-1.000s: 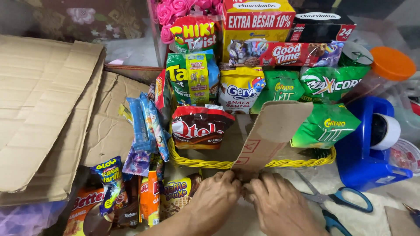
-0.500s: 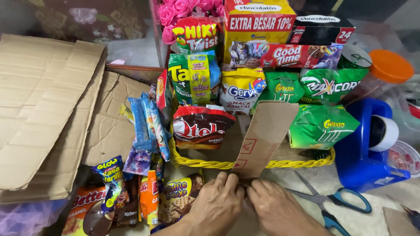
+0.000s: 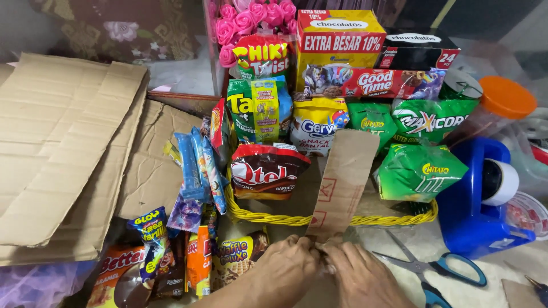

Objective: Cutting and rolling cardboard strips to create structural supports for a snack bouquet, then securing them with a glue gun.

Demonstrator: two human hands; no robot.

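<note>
On the left of the picture we see big flat cardboard sheets (image 3: pixel 57 154) lying open, and nothing has been done with them yet. Below them, at the lower left, loose snack packs (image 3: pixel 154 256) lie in a heap, not yet put in any basket. In the middle is the yellow basket (image 3: pixel 274 218), and it already looks full: a red and black snack bag (image 3: pixel 265 171) leans at its front, with more bags stacked behind it up to the pink paper roses (image 3: pixel 242 20) at the top. A long cardboard strip (image 3: pixel 342 182) leans up from the bottom middle across the front of the basket. Our left hand (image 3: pixel 285 268) and our right hand (image 3: pixel 357 274) meet at the low end of the strip, touching each other. The fingers of both hands are curled in tight and seem to pinch that end, but we cannot see just how they hold it. So we think the stacking is mostly done and the strip is the part in work now. To the right, blue scissors (image 3: pixel 442 268) lie on the surface, untouched, and a blue tape holder (image 3: pixel 474 199) with a white roll sits just beyond them.
</note>
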